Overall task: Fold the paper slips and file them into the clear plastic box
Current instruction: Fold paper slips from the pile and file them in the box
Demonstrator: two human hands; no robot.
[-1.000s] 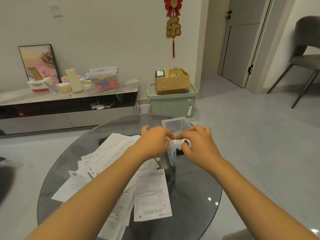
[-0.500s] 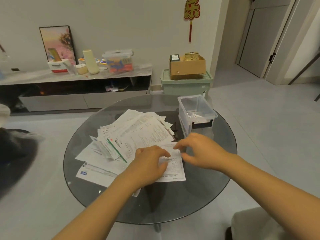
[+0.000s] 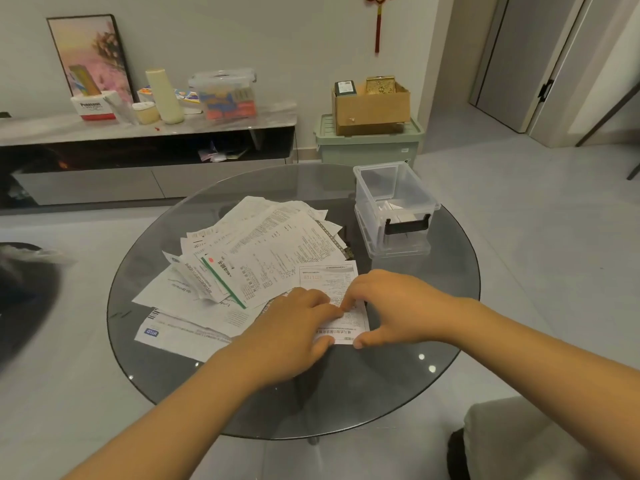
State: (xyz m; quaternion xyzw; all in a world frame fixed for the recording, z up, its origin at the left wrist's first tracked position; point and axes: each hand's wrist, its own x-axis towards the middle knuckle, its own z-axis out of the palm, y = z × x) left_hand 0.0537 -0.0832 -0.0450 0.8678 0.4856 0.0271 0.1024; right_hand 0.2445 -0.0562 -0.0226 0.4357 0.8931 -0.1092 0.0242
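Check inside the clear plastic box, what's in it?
The clear plastic box holds a few white folded slips near its front end, behind the black latch. The back half looks bare. How many slips cannot be told; they overlap.

Home living room: low media console (image 3: pixel 149 133), leaning framed picture (image 3: pixel 90 55), red wall ornament (image 3: pixel 378 19), storage bin (image 3: pixel 369 147).

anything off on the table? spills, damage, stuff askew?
No spills or damage visible. The paper pile is a loose, fanned heap with sheets at mixed angles. The clear box stands upright, lid off, a few folded slips inside. Both hands rest on one slip.
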